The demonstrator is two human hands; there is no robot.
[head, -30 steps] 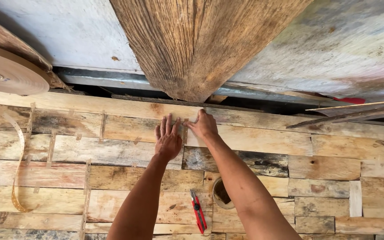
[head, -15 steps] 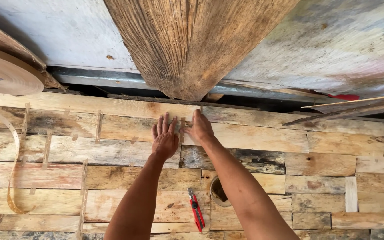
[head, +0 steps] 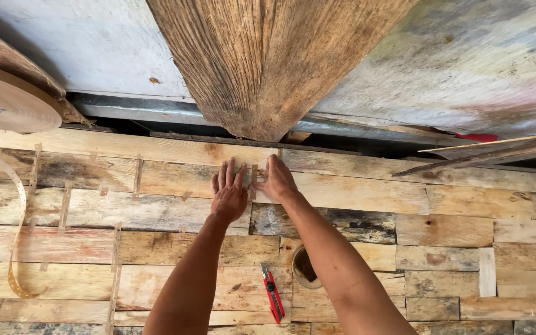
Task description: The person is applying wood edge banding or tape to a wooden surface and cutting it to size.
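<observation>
Left hand (head: pixel 229 193) flat, fingers spread; right hand (head: pixel 274 180) flat, both pressing short tan paper tape strip (head: pixel 254 181) across seam of patchwork wood-veneer sheet (head: pixel 156 211); neither grips anything. Red utility knife (head: pixel 272 299) lies near.

**One head view, looking down**

I have a single camera, worn on the head, facing down and forward over a desk (head: pixel 156 211) of patched veneer strips. It sits close: both forearms rise from the bottom edge to the hands at mid-frame. A thick beam (head: pixel 268 62) looms nearest the lens, top centre.
</observation>
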